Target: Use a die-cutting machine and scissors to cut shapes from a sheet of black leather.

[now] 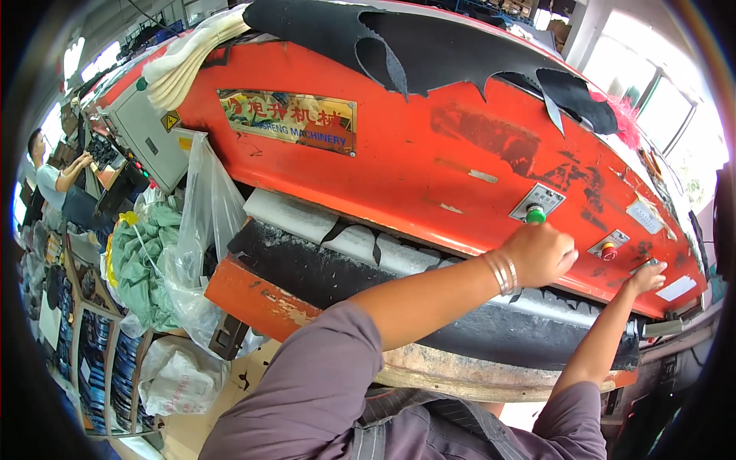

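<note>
My left hand (537, 257) is curled closed just below a round green push button (536, 214) on the front of a large red machine (399, 180). It overlaps the button's lower edge, and its fingertips are hidden. Silver bangles (502, 274) circle that wrist. Farther right, my right hand (648, 277) is closed at a small control on the same red panel; whatever its fingers hold is covered. Between the hands sits a red stop button (609, 251) on a pale plate. Black sheet material (307, 261) lies along the bed beneath the panel, below a whitish bar (295, 216).
Torn black sheets (322, 34) drape over the machine's top, beside cream cloth (184, 73). At left are a grey electrical box (146, 138), plastic bags (203, 238), a green bundle (149, 249) and a rack of dark pieces (96, 345). Another person (61, 188) works far left.
</note>
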Demonstrator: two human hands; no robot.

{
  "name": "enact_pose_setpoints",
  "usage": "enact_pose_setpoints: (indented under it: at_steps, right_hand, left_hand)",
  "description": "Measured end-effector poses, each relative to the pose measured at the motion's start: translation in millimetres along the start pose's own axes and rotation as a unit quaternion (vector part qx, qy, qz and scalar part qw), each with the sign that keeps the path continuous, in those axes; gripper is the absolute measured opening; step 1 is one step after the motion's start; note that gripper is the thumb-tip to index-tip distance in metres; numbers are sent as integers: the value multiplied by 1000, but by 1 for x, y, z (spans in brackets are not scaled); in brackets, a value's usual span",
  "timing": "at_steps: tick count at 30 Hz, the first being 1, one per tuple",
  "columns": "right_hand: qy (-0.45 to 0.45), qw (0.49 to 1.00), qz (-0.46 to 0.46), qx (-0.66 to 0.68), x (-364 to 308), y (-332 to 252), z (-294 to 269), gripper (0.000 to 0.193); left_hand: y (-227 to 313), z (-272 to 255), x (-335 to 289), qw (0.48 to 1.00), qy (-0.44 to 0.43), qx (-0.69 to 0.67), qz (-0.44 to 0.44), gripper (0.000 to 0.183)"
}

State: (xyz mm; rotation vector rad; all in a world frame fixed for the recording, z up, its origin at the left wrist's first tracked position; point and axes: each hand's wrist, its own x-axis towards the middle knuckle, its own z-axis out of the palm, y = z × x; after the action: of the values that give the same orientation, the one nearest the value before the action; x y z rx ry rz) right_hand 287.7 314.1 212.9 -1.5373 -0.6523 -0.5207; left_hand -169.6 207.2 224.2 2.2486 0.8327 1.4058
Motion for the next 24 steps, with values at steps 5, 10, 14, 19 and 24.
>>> enact_pose_setpoints:
  at_steps: [5, 10, 14, 19, 24]
  right_hand:
    - [-128, 991, 11, 46, -18, -9, 19, 88]
    - [-216, 950, 32, 223, -25, -29, -51, 81]
    - [-183, 958, -88, 204, -16, -77, -90, 59]
    - [-224, 871, -226, 375, -155, -211, -70, 31]
    - [-403, 628, -469, 473, -305, -342, -80, 35]
  left_hand:
    - [-28, -3, 10, 980, -50, 177, -75, 29]
    - [-12, -40, -113, 956, -148, 81, -240, 33]
    - [9, -67, -238, 898, -243, 99, -352, 29]
    - [40, -49, -275, 914, -97, 230, -321, 22]
    - [36, -54, -276, 901, -48, 266, -339, 21]
